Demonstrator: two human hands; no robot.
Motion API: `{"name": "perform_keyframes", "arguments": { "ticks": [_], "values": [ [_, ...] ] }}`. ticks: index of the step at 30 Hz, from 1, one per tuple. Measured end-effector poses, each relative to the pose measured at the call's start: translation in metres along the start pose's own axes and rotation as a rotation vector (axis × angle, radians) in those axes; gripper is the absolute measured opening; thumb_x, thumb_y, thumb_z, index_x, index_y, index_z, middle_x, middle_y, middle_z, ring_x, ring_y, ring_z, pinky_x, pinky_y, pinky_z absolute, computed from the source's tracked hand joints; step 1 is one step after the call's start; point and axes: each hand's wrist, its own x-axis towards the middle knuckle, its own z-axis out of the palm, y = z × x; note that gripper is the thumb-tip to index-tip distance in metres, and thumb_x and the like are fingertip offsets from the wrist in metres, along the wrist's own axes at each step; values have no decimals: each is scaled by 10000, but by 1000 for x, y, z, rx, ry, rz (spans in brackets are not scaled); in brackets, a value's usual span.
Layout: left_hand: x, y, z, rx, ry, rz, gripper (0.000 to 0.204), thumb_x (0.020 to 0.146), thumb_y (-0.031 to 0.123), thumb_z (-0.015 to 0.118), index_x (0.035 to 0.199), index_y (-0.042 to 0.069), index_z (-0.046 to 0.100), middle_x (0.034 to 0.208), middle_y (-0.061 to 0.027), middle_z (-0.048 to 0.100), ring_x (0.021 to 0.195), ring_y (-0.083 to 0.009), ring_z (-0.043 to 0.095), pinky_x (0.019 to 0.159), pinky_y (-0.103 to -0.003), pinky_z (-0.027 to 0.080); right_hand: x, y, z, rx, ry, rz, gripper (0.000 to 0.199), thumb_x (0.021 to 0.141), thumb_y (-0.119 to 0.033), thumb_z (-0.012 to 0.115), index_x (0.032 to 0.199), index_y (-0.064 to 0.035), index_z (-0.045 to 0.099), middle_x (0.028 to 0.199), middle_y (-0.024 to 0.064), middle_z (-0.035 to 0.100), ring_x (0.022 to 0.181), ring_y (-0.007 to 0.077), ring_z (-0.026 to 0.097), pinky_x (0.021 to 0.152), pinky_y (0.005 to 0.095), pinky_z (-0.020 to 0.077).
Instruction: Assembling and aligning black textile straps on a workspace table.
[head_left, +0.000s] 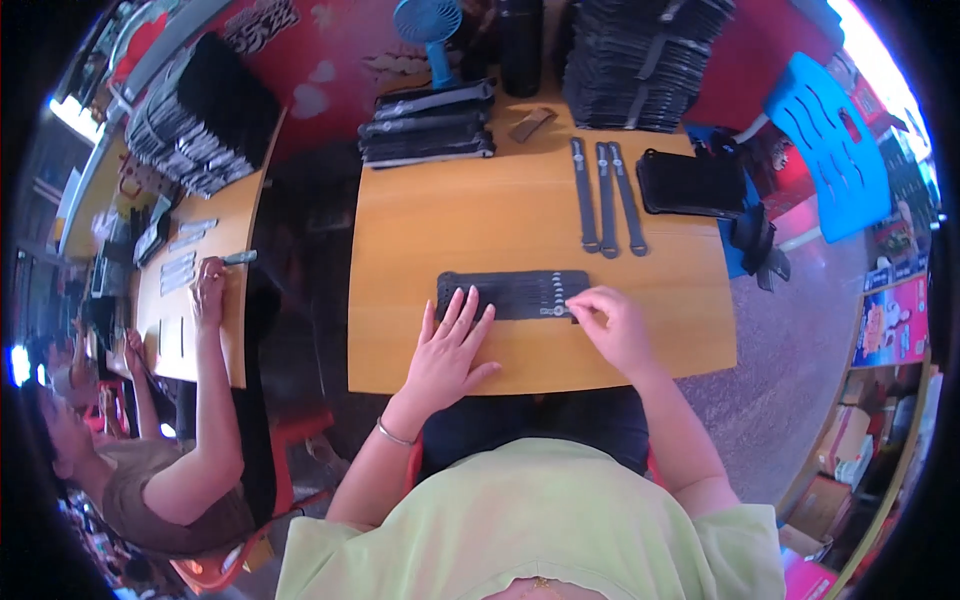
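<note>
A row of dark grey straps (510, 290) lies overlapped on the wooden table (450, 220), close to its front edge. Small white prints line up near their right ends. My left hand (452, 345) rests flat across the left part of these straps, fingers spread. At the right end of the nearest strap, my right hand (618, 330) has thumb and forefinger pinched together on its edge; the fingers cover the exact grip. Farther back to the right, three loose straps (607, 200) lie side by side, each with a round hole at its near end.
Beyond them sit a black zipped case (690, 183), a tall strap stack (640, 70), bundled straps (428, 125), a brown block (531, 124) and a blue fan (428, 22). A blue chair (830, 145) stands right. Leftward, a co-worker's hand (208, 290) holds a marker-like object over another table.
</note>
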Motion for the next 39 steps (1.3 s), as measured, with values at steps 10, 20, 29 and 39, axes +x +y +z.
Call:
{"name": "perform_keyframes", "arguments": {
  "ticks": [10,20,29,39],
  "values": [
    [-9,10,7,30,62,-29,709,837,498,547,1414,130,360,1509,-175,197,1406,-332,155,1114,-539,77,117,70,9,-305,-54,170,424,764,-175,716,1133,-75,534,903,137,611,892,301,623,804,383,495],
    [-5,8,1,-20,90,-27,754,789,525,600,1394,125,392,1500,-186,214,1397,-339,180,1112,-541,90,149,63,7,-377,-259,529,498,730,-193,741,1157,-98,504,1011,126,646,979,294,620,813,382,492],
    [-13,8,0,-178,156,-42,743,764,504,647,1375,142,429,1492,-188,234,1391,-356,193,1109,-539,112,129,65,1,255,-185,293,163,825,-119,668,961,-40,626,815,26,650,732,127,607,675,271,479],
    [0,26,-24,-739,402,-31,669,759,105,715,1356,62,417,1426,-200,347,1335,-355,321,1065,-463,307,59,-10,-23,877,-75,248,76,864,-30,616,934,-40,586,949,55,632,815,81,600,676,202,485]
  ]
}}
